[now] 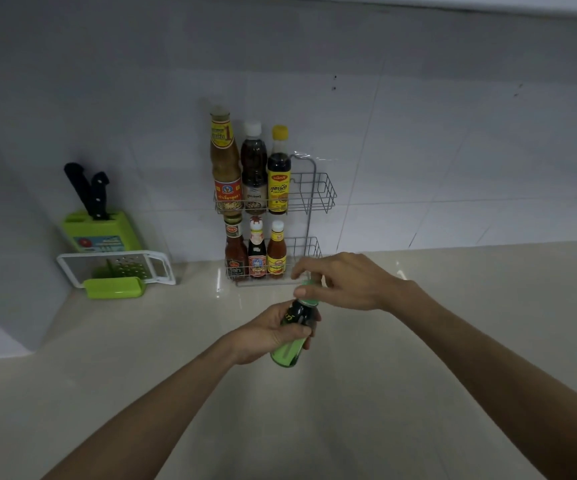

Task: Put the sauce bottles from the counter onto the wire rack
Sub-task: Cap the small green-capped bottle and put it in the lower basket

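A dark sauce bottle (292,332) with a green label and green cap is held tilted above the counter, in front of the wire rack. My left hand (266,334) grips its body from the left. My right hand (342,282) closes its fingers over the cap. The two-tier wire rack (321,192) stands against the tiled wall. Its upper tier holds three tall bottles (254,168) on the left, with the right part empty. The lower tier holds three smaller bottles (256,251), and my right hand hides its right end.
A green knife block (101,230) with two black-handled knives stands at the back left. A white and green grater (117,268) lies in front of it. The beige counter (315,410) stretches toward me, and a white wall corner juts in at far left.
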Motion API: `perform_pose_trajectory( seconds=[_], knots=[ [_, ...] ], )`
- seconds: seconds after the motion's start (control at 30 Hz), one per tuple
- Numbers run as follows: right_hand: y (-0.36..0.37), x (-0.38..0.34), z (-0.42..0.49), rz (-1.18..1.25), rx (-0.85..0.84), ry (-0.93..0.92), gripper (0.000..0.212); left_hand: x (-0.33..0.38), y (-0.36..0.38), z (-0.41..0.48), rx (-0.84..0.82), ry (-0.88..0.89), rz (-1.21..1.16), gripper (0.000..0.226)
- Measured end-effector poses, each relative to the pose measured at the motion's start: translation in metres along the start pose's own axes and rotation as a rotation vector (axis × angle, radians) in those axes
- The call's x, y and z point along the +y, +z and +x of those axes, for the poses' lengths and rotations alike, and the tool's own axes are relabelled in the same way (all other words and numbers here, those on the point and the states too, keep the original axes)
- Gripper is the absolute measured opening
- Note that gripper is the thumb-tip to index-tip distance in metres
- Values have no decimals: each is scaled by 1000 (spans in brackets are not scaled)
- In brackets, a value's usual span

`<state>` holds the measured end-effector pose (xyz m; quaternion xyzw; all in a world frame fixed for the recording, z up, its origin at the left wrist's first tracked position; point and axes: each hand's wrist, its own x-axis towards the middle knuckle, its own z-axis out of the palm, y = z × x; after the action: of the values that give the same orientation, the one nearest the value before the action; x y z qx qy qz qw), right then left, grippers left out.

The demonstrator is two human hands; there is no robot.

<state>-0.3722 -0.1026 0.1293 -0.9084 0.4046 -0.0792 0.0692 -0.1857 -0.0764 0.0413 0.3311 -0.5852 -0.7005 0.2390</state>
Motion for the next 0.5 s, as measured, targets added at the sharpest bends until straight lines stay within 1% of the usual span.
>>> perform_pose_trajectory(
  seconds=[0.07,0.1,0.13,0.2,0.27,0.33,0.4,0.47,0.5],
  knots=[
    [10,-1,-2,-133,63,-157,36,4,-1,-3,-58,-20,-20,17],
    [16,-1,-3,-198,107,-178,34,5,0,-3,-57,-26,-2,16],
    [20,-1,-2,-240,146,-150,33,6,2,-3,-23,-25,27,16],
    [29,-1,2,-240,150,-32,35,3,6,2,127,-33,95,16],
    [39,-1,6,-143,136,111,34,-1,9,8,303,-49,178,19],
    [54,0,9,-66,153,232,33,-8,13,13,475,-74,275,26],
    [66,1,14,30,126,335,30,-15,20,14,634,-85,420,33],
    [69,5,21,235,29,409,24,-17,25,16,720,-100,558,38],
    [66,9,24,354,-21,420,28,-15,25,17,718,-121,580,41]
  ],
)
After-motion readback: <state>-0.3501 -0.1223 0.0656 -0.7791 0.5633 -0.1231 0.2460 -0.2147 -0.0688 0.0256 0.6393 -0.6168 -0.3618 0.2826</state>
